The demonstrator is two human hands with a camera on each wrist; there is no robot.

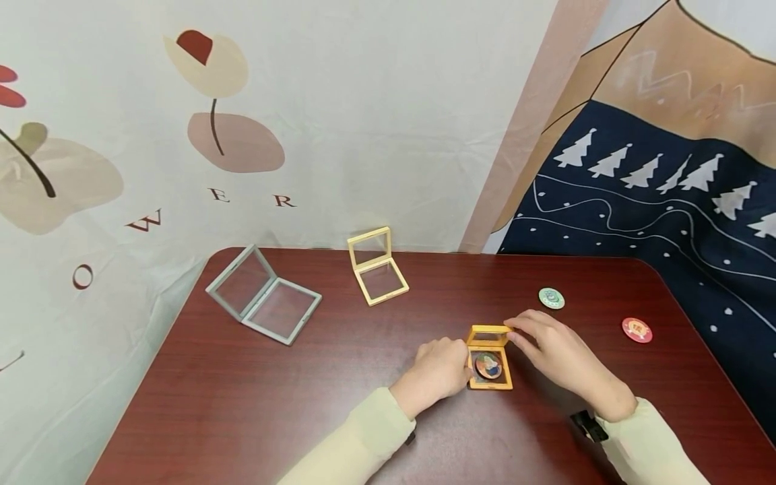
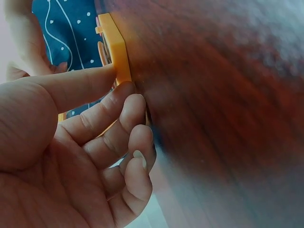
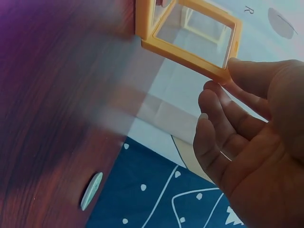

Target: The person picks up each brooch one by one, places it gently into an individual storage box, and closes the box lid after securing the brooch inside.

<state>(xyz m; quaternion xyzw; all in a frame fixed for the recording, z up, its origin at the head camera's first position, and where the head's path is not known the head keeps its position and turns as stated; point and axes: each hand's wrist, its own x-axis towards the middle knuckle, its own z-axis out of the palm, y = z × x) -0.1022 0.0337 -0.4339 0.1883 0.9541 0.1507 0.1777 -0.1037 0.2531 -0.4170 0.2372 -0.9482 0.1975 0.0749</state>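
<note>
An orange hinged display case [image 1: 490,386] with clear windows lies on the table, its lid [image 3: 190,59] raised. A round badge with a multicoloured picture [image 1: 488,366] sits in the case's lower half. At the left side of that half, my left hand [image 1: 441,367] pinches the orange edge; the left wrist view shows the thumb [image 2: 80,85] on the frame and the index finger beneath it. My right hand [image 1: 554,350] pinches the lid's free right corner between thumb [image 3: 251,76] and index finger, its other fingers loosely bent.
A grey hinged case [image 1: 267,331] stands opened at the table's left, and a pale yellow one [image 1: 388,296] at the back middle. To the right lie a green round badge [image 1: 552,298] and a red one [image 1: 637,330]. Printed cloth hangs behind the dark red table [image 1: 242,417].
</note>
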